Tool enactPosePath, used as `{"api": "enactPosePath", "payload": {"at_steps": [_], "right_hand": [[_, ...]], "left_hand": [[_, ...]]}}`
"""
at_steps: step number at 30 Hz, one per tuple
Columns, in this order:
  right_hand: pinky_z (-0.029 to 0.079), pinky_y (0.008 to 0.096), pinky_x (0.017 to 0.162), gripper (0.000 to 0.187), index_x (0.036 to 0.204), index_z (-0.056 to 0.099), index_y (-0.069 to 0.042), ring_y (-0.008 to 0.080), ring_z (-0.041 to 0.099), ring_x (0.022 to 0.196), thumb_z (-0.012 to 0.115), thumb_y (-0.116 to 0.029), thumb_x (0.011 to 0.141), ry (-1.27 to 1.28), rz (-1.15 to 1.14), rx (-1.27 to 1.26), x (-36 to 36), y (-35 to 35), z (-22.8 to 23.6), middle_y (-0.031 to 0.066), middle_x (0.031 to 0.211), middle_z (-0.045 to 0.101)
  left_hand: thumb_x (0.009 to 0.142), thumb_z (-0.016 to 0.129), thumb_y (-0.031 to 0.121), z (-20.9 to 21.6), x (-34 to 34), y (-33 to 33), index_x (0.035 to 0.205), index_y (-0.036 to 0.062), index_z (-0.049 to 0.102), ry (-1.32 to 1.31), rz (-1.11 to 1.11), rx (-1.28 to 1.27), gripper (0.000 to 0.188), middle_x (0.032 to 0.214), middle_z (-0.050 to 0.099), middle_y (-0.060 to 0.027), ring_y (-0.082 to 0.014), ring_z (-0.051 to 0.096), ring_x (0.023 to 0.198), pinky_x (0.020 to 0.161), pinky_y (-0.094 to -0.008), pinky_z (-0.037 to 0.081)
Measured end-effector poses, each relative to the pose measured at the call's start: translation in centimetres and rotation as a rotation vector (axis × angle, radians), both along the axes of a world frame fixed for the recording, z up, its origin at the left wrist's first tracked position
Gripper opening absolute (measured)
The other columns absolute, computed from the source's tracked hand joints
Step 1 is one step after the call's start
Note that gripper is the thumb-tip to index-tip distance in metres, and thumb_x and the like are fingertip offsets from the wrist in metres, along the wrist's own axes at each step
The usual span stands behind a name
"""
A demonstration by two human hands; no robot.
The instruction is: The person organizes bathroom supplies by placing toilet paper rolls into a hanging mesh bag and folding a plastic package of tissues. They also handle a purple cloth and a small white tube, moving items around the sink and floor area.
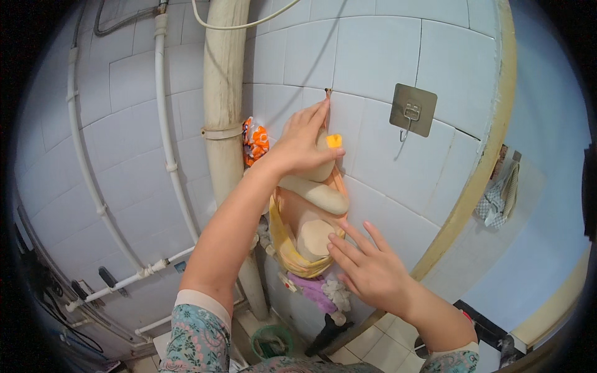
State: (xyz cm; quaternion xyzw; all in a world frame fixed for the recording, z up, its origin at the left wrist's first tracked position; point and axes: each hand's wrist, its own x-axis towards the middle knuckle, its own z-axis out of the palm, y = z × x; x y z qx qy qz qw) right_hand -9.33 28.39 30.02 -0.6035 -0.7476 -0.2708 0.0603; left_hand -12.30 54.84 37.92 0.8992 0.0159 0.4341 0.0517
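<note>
A yellow and peach bag [284,242] hangs from a nail on the tiled wall. Inside it sit a cream, rounded tube-like item [320,198] and a pale item with a flat, many-sided end [315,241]. My left hand [305,140] lies over the bag's upper part, fingers stretched toward the nail and thumb apart, beside a small yellow cap [334,141]. It partly covers the pale item under that cap. My right hand [373,267] is open with fingers spread, its fingertips at the bag's right edge; I cannot tell whether they touch it.
Left of the bag stands a thick pipe [224,93], with an orange patterned bag [255,142] beside it. A metal hook [410,112] is fixed to the wall at right. Below hang a purple cloth [314,292] and a whitish mesh puff [337,293]. A green basin [272,342] stands beneath.
</note>
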Motion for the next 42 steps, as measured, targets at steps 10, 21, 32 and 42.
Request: {"api": "enactPosePath", "payload": {"at_steps": [10,21,32,42], "right_hand": [[0.025,0.0488,0.106,0.051,0.118,0.052,0.002,0.0308,0.039,0.124,0.066,-0.015,0.072,0.059,0.018,0.041,0.5,0.9,0.0,0.0142,0.126,0.050],[0.026,0.0512,0.104,0.055,0.119,0.051,-0.002,0.0307,0.040,0.123,0.070,-0.015,0.069,0.151,-0.106,0.007,0.3,0.5,-2.7,0.0101,0.127,0.050],[0.031,0.0497,0.101,0.046,0.114,0.055,-0.004,0.0296,0.047,0.117,0.068,-0.010,0.071,0.478,-0.317,0.051,0.2,-7.8,-12.4,0.0088,0.120,0.055],[0.040,0.0410,0.096,0.032,0.110,0.058,-0.004,0.0257,0.054,0.107,0.062,-0.010,0.079,0.693,-0.301,-0.023,2.0,-11.4,-17.3,0.0097,0.116,0.058]], "left_hand": [[0.082,0.057,0.044,1.7,-0.6,-0.4,0.132,0.0061,0.040,-0.156,0.178,0.182,0.065,0.130,0.045,-0.0137,-0.0322,0.041,0.119,0.102,-0.0404,0.030],[0.090,0.050,0.037,-3.5,-5.2,0.8,0.135,0.0115,0.039,-0.035,-0.053,-0.045,0.052,0.138,0.038,-0.0137,-0.0294,0.035,0.128,0.106,-0.0379,0.027],[0.083,0.055,0.002,-25.7,-9.9,-11.0,0.091,0.0007,0.059,-0.313,-0.276,-0.648,0.008,0.092,0.061,-0.0104,-0.0216,0.058,0.083,0.075,-0.0305,0.046],[0.088,0.056,0.011,-32.6,-9.8,-18.0,0.091,0.0055,0.060,0.388,-0.352,-0.788,0.008,0.077,0.056,-0.0057,-0.0152,0.061,0.060,0.052,-0.0273,0.046]]}}
